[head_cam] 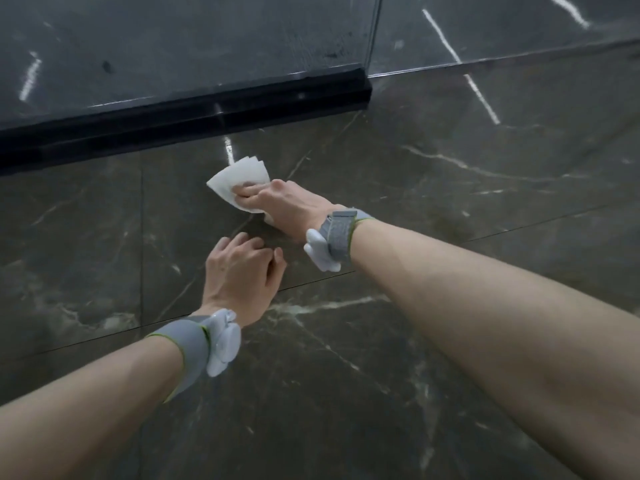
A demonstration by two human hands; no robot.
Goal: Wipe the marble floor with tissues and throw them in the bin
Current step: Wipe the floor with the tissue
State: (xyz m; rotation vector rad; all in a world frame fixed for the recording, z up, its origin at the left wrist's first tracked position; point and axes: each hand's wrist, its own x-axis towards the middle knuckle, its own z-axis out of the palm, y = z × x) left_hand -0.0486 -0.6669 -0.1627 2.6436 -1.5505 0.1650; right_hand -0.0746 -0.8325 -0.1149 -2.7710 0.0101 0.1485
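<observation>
Tissues (239, 176), a folded white paper wad with its layered corners fanned out, lie flat on the dark grey-brown marble floor (450, 202) with pale veins, near the middle of the view and a little short of the black glossy skirting strip (173, 123) that runs along the foot of the dark polished wall (173, 46).

On the left, the forearm carries a grey fabric wristband (183, 351) with a white plastic pod (225, 341). Ahead of it the left hand (242, 268) rests on the floor, fingers loosely bent and apart, holding nothing; it looks like a prop for the body's weight.

Just beyond it and slightly to the right sits the wad. The right hand (280, 202) comes at it from the right, fingers bent over its near edge and pressing it to the stone, so the free paper sticks out past the fingertips, to the left and toward the skirting. The wad is roughly as wide as it is long, so I cannot name a long axis. The right hand is the one on it; the left is near but apart. A matching grey band (337, 233) with a white pod (320, 254) wraps the right wrist.

Wiping seems under way. No bin is in view, so the throwing part is not yet done.

No brand, label or readable writing shows anywhere.
</observation>
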